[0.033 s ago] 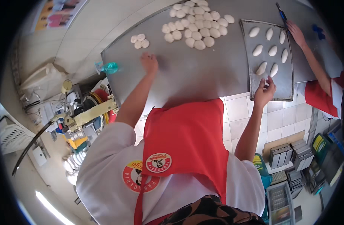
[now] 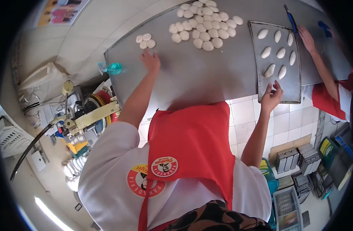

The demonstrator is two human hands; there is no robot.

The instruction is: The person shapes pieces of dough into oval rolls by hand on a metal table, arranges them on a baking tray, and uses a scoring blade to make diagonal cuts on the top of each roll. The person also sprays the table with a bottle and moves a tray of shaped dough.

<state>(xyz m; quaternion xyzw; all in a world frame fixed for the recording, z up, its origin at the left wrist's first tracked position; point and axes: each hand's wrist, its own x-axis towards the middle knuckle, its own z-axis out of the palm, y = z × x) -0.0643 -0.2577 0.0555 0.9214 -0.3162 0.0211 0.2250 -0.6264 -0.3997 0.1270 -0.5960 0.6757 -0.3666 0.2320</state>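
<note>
My left hand (image 2: 150, 62) reaches over the steel table, its fingers apart and nothing seen in them. Just beyond its fingertips lies a small cluster of round white dough pieces (image 2: 146, 41). My right hand (image 2: 272, 96) hovers at the near end of a dark metal baking tray (image 2: 279, 85), thumb and fingers spread with nothing visible between them. Several oval dough pieces (image 2: 281, 53) sit in staggered rows on that tray; the closest one (image 2: 282, 72) is just past my right fingertips. A larger group of dough balls (image 2: 207, 26) covers the far middle of the table.
A green spray bottle (image 2: 113, 69) lies by the table's (image 2: 199, 77) left edge. At right, another person's hand (image 2: 306, 38) is near a blue-handled tool (image 2: 291, 19) beside the tray. A scale-like machine (image 2: 88, 118) stands at lower left, stacked baking tins (image 2: 288, 160) at lower right.
My left hand has shifted slightly left against the table, closer below the small dough cluster. My right hand is almost unchanged. The whole view has moved a little.
</note>
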